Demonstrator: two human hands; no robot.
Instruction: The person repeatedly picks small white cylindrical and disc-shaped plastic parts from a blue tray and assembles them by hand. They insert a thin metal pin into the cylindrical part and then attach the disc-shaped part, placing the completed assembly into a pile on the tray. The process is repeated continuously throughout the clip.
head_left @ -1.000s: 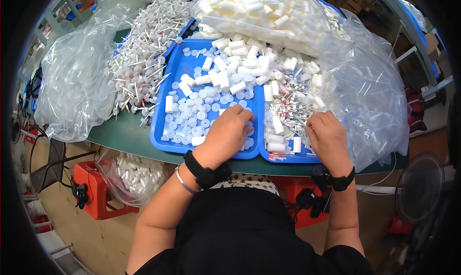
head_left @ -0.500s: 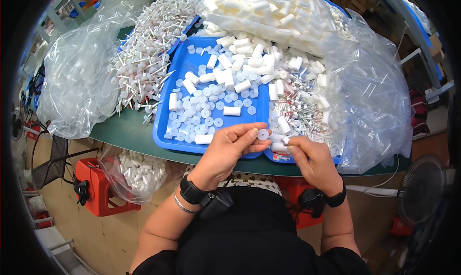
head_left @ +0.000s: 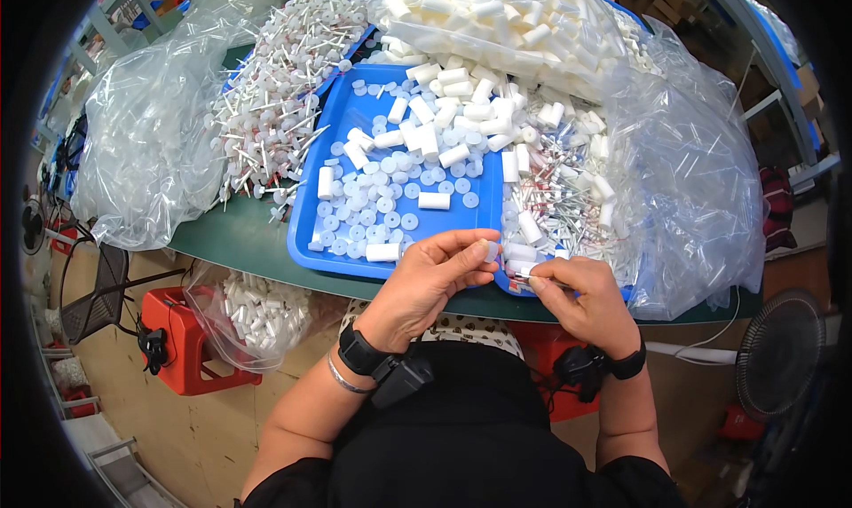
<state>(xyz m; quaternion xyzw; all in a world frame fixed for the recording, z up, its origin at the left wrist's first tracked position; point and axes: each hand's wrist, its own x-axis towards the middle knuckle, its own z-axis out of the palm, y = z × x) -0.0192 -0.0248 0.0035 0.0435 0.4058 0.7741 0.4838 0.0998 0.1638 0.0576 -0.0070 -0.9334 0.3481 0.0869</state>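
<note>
Over the front edge of the blue tray [head_left: 304,242], my left hand [head_left: 428,273] pinches a translucent white disc [head_left: 492,252] between thumb and fingertips. To its right, my right hand [head_left: 587,297] is closed on a thin white stick [head_left: 525,274], whose end points toward the disc. The two pieces are apart. Inside the tray lie many loose translucent discs [head_left: 409,221] and short white cylinders [head_left: 433,201]. A second blue tray beside it holds a heap of thin wired sticks [head_left: 568,211], near my right hand.
A pile of sticks with discs on them [head_left: 266,109] lies at the left. A clear bag of white cylinders [head_left: 506,29] stands at the back. Crumpled plastic bags [head_left: 688,189] flank the trays. A red stool [head_left: 177,339] and a fan [head_left: 781,348] stand below the table.
The disc in my left hand has tilted from facing up toward me to a more edge-on angle. In my right fingers the stick now shows more clearly, pointing left. The view has shifted slightly.
</note>
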